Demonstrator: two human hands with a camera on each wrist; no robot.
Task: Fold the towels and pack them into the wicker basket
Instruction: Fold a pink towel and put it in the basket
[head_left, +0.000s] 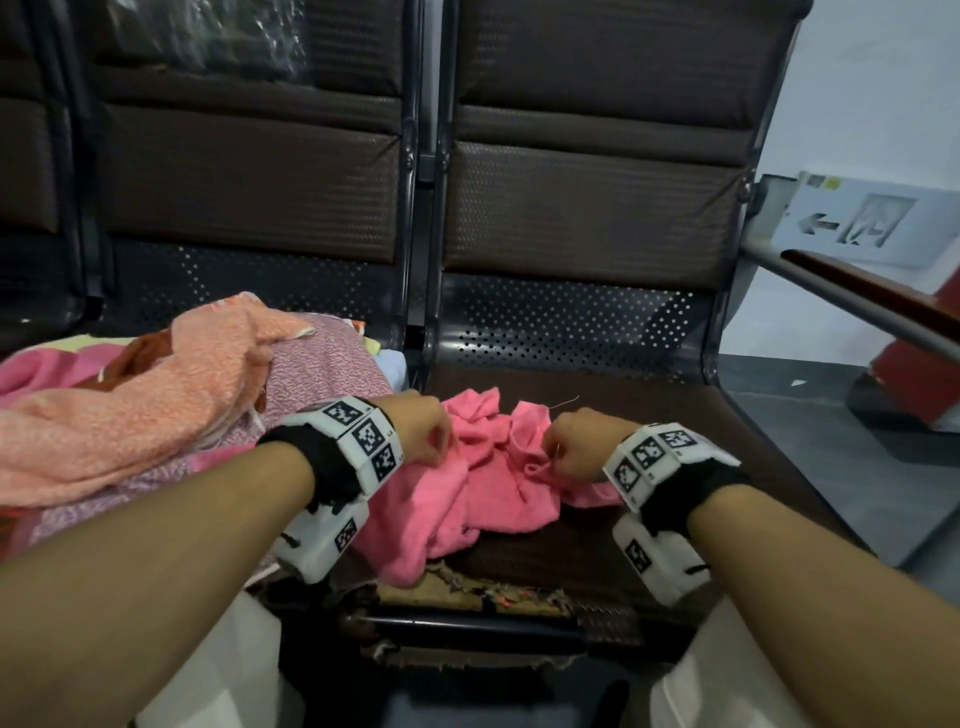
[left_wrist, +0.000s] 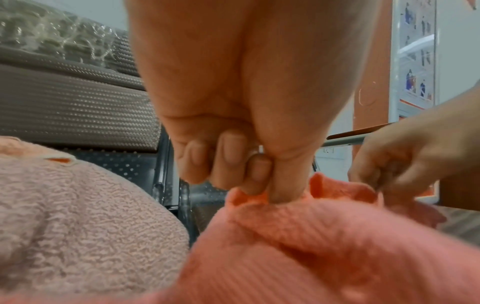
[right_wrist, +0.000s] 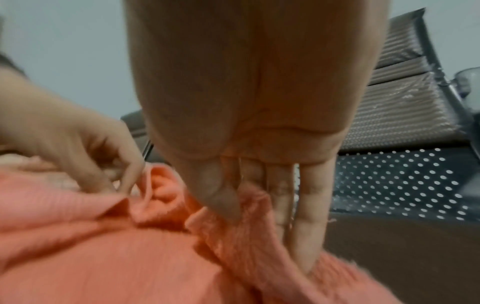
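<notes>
- Nearest, the worn front edge of the seat (head_left: 519, 597) shows frayed fabric, and the pink towel (head_left: 467, 499) lies crumpled on the seat pad just behind it, one corner drooping toward that edge.
- Just past that, the left hand (head_left: 423, 434) pinches a bunched fold of the pink towel between thumb and curled fingers (left_wrist: 228, 160); the left wrist view shows the cloth gathered up around the thumb tip.
- Level with it, the right hand (head_left: 576, 441) holds another part of the same towel, thumb pressing cloth against the fingers (right_wrist: 309, 226), which lie fairly straight in the right wrist view.
- Judging by this, the first fold has not begun: the towel is unspread, and both hands seem to be finding edges or corners to open it out.
- Further left, a heap of other cloths (head_left: 156, 395), peach and mauve among them, sits unfolded on the neighbouring seat, so most of the work looks ahead.
- Beyond, the padded backrests (head_left: 597, 208) rise behind both seats.
- No wicker basket shows in any view, so nothing can be judged packed.
</notes>
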